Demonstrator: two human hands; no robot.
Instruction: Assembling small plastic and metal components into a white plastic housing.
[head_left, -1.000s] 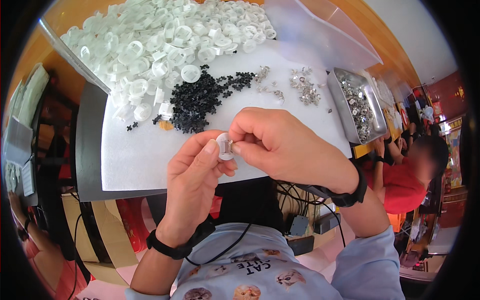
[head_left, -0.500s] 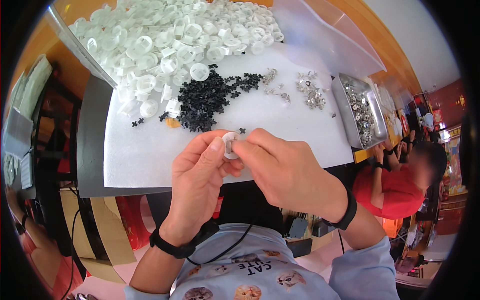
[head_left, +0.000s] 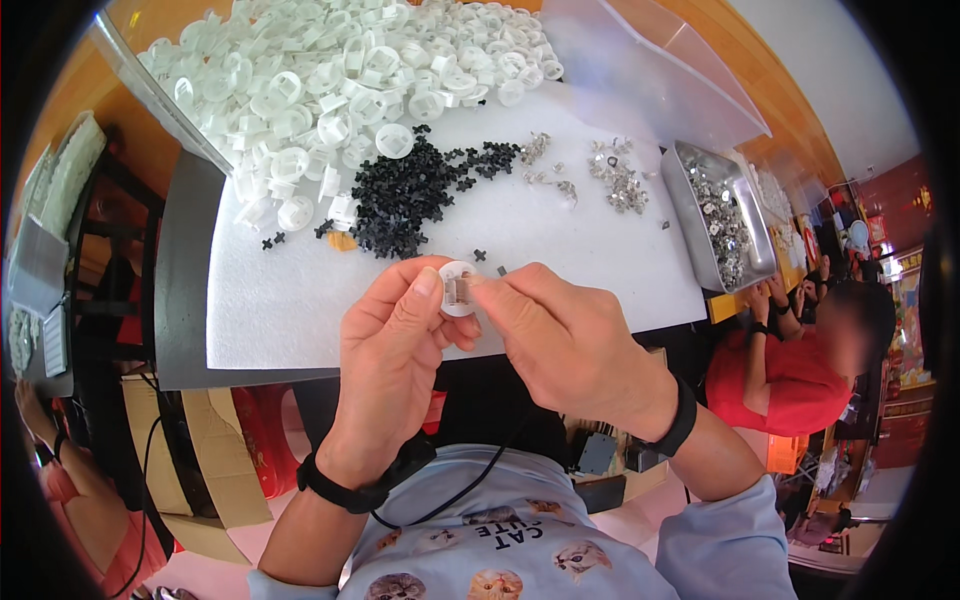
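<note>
Two bare hands meet above the near edge of a white foam sheet, with one small white disc between them. From where I stand, the left hand has it pinched, thumb on the near left of the rim and the other fingers curled behind and beneath, so the disc sits right at the fingertips, tilted up with its slotted middle toward the wearer. The right hand comes in from the right, thumb and forefinger drawn narrow, their tips against the disc's right side; whether they grip some tiny part I can't tell, as the thumb covers the spot. Just beyond the disc, one black cross-shaped piece lies alone on the sheet, and a small dark bit lies near the right forefinger. Farther off to the left spreads a heap of black crosses, with a great mound of white discs behind it. Small metal clips are scattered to the far right, and beside them stands a metal tray holding more. Off to the right, a person in a red shirt sits.
</note>
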